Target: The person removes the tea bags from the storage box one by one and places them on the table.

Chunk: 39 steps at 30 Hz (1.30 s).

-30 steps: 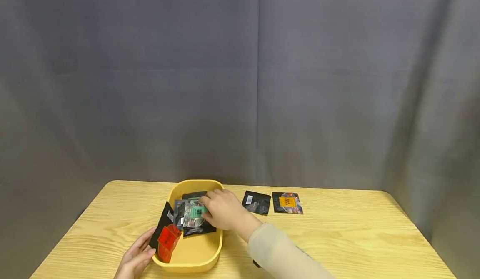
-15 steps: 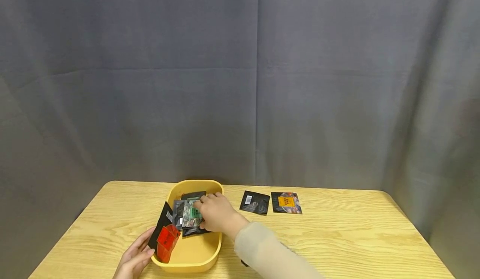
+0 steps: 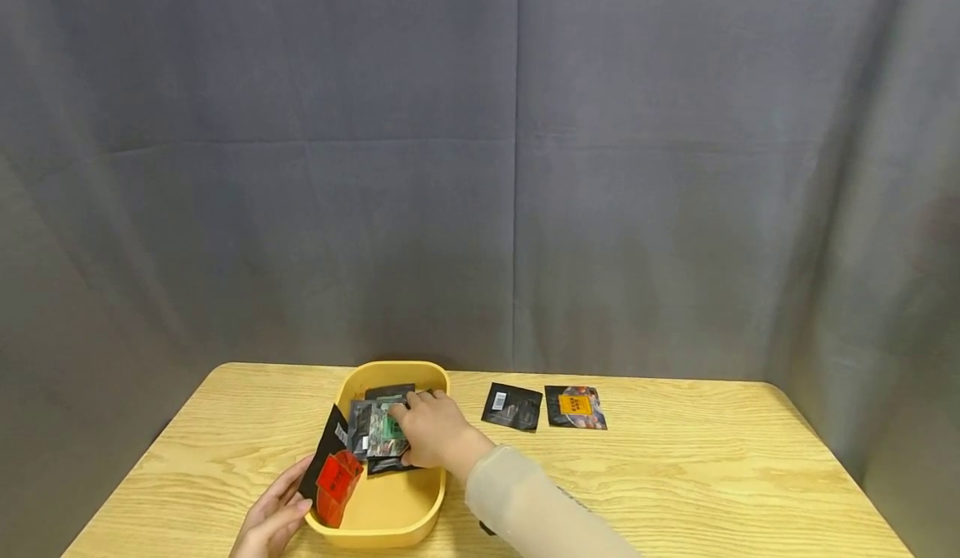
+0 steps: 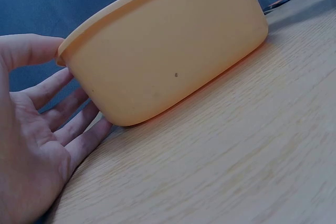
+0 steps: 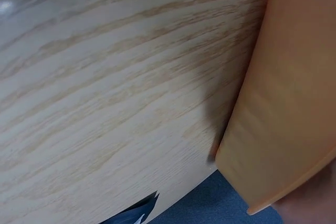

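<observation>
A yellow plastic tub point(image 3: 390, 533) stands on the left part of the table, with several flat packets inside. My left hand point(image 3: 272, 515) touches its near left corner. In the left wrist view the thumb is at the rim and the nearly straight fingers lie along the outer wall. Beside that hand a black packet with a red label point(image 3: 335, 479) leans against the left wall. My right hand point(image 3: 438, 431) reaches over the right rim onto a packet with a green label point(image 3: 386, 445). Its fingertips and any grip are partly hidden.
Right of the tub lie a black packet with a barcode point(image 3: 512, 408) and one with an orange label point(image 3: 575, 406). A small dark object point(image 3: 487, 528) shows beside the right sleeve. A grey curtain point(image 3: 637, 166) hangs behind the wooden table point(image 3: 712, 475).
My right hand has moved slightly left and nearer over the green-labelled packet, covering more of it. The left hand and tub look unchanged.
</observation>
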Each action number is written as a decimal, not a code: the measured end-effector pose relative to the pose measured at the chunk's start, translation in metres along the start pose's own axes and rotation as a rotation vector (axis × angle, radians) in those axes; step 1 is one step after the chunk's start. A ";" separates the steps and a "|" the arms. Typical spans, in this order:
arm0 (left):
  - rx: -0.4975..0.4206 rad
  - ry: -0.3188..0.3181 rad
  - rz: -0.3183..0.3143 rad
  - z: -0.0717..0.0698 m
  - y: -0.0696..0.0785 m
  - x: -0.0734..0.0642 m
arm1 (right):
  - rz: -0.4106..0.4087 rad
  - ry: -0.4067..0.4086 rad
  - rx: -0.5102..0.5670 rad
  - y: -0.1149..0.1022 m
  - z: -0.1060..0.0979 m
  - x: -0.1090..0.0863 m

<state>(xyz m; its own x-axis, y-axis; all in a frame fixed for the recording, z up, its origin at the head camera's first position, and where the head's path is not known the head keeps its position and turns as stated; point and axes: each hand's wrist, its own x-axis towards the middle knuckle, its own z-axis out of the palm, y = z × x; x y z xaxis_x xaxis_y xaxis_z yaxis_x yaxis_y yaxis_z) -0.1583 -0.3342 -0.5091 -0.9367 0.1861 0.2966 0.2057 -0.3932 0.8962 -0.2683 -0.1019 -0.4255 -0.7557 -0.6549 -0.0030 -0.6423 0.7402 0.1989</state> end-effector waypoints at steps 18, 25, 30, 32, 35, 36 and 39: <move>0.056 0.065 -0.009 0.005 0.003 -0.001 | -0.002 0.098 -0.001 -0.002 -0.002 -0.001; 0.087 0.084 -0.023 0.005 0.003 -0.002 | 0.008 0.148 0.037 0.000 -0.008 -0.006; 0.103 0.101 -0.040 0.003 0.001 -0.002 | 0.006 0.161 0.056 0.004 -0.018 -0.011; 0.112 0.111 -0.050 0.003 0.000 -0.001 | 0.007 0.164 0.061 0.007 -0.021 -0.013; 0.119 0.125 -0.059 0.003 0.000 -0.001 | 0.006 0.168 0.073 0.011 -0.025 -0.017; 0.119 0.129 -0.060 0.004 0.001 -0.001 | 0.005 0.169 0.078 0.012 -0.026 -0.018; 0.114 0.128 -0.051 0.006 0.002 -0.001 | 0.003 0.175 0.093 0.018 -0.028 -0.022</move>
<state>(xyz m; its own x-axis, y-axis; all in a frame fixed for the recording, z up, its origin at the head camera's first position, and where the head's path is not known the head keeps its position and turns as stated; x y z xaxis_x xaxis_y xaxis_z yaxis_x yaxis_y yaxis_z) -0.1554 -0.3297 -0.5053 -0.9736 0.0836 0.2122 0.1814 -0.2801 0.9427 -0.2598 -0.0785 -0.3940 -0.7290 -0.6631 0.1696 -0.6552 0.7478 0.1075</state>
